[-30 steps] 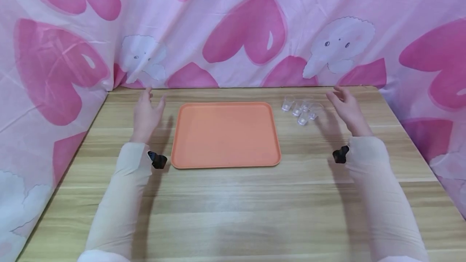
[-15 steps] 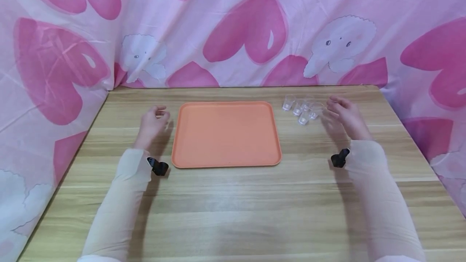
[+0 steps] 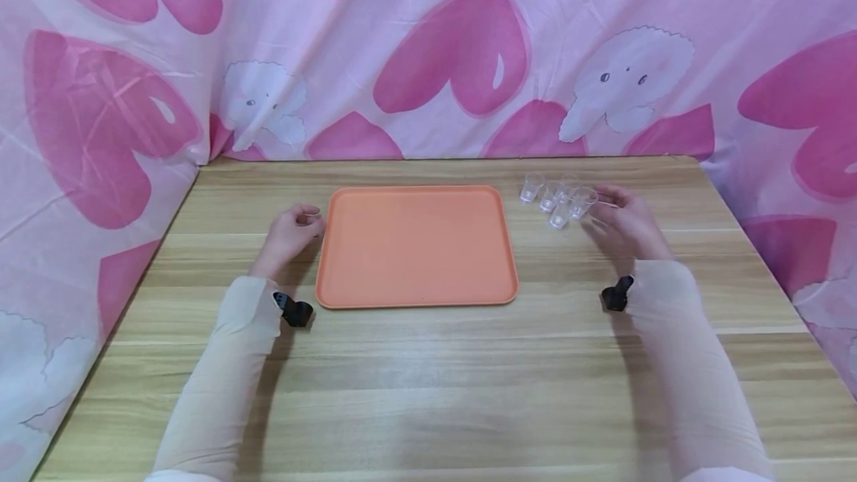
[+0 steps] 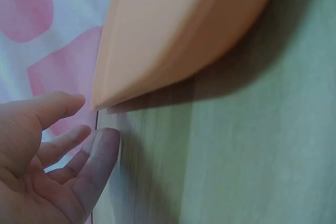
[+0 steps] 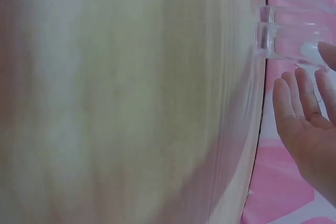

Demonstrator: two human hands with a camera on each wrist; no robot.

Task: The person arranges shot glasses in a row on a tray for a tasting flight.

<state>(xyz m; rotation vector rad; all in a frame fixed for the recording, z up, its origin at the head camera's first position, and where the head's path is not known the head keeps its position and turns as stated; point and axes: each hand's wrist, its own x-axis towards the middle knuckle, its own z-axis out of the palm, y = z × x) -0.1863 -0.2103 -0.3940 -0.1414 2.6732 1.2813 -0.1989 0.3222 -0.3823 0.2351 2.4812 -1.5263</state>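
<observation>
An orange rectangular tray (image 3: 418, 248) lies flat on the wooden table, left of centre in the head view. Just beyond its left rim is my left hand (image 3: 290, 234), fingers loosely bent and holding nothing; in the left wrist view the thumb and fingers (image 4: 100, 153) stand apart near the tray's edge (image 4: 152, 24). Several small clear plastic cups (image 3: 559, 213) stand in a cluster to the right of the tray. My right hand (image 3: 629, 222) is at the rightmost cup (image 3: 582, 202), its thumb and fingers spread beside that cup in the right wrist view.
The wooden table (image 3: 428, 385) runs back to a pink curtain (image 3: 455, 43) printed with hearts, which also hangs along both sides. A small black camera sits on each wrist, the left camera (image 3: 293, 311) close to the tray's near left corner.
My left hand has lowered and come rightward to the tray's left rim, its fingers bending. My right hand has lowered and shifted left to the cups. Tray and cups stay put.
</observation>
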